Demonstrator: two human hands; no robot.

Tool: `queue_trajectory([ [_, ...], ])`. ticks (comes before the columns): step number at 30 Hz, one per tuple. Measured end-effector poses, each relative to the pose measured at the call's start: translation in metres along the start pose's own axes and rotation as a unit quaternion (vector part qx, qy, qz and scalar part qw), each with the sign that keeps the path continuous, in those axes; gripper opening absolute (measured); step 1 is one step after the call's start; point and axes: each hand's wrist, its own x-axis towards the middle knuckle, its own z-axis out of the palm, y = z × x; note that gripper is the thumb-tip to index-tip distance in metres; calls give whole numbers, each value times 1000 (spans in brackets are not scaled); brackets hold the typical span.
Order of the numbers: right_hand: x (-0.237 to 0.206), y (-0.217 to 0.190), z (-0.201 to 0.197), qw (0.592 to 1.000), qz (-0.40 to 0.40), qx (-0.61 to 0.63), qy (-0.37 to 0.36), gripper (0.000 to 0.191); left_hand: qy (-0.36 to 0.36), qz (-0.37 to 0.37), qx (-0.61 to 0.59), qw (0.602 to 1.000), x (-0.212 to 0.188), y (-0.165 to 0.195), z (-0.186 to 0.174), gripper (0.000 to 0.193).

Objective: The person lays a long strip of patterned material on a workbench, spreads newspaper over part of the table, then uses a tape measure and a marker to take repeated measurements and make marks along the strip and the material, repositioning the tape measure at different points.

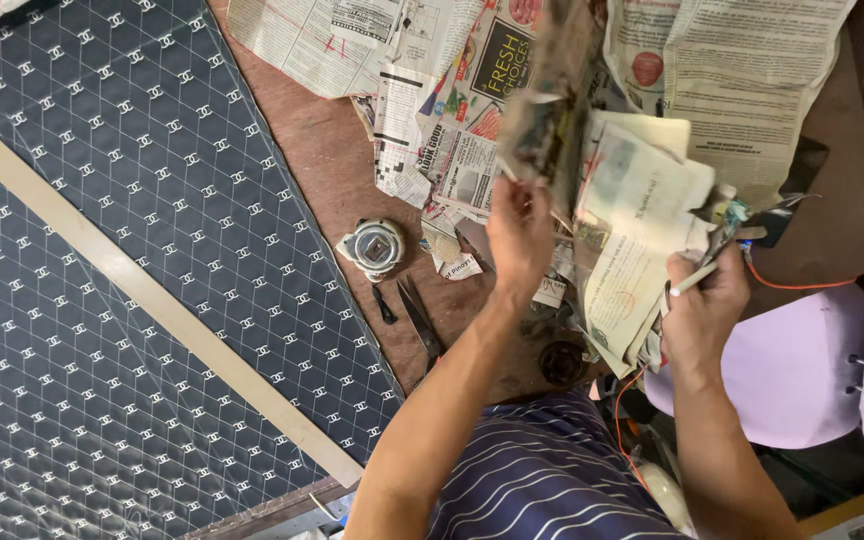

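Newspaper (632, 215) spans both hands (518, 235) (702, 300), apparently pinched in each grip.

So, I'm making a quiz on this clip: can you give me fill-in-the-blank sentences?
1. The left hand lifts a piece of ____.
2. The right hand grips a thin white ____.
3. The scissors lie on the ____ table.
4. The patterned sheet is crossed by a pale ____.

Missing words: newspaper; stick; brown; strip.
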Motion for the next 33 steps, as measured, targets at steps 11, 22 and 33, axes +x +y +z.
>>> queue_trajectory([
  [11,-19,-16,-7,997,-50,-48,46,21,102,-133,-125,978,1,-10,-65,18],
  [22,-24,-18,-11,995,-66,-56,51,37,143,-54,-114,982,-3,-48,-91,13],
  [33,-26,-15,-16,996,-69,-36,45,35,190,-62,-171,965,1,-51,-132,17],
])
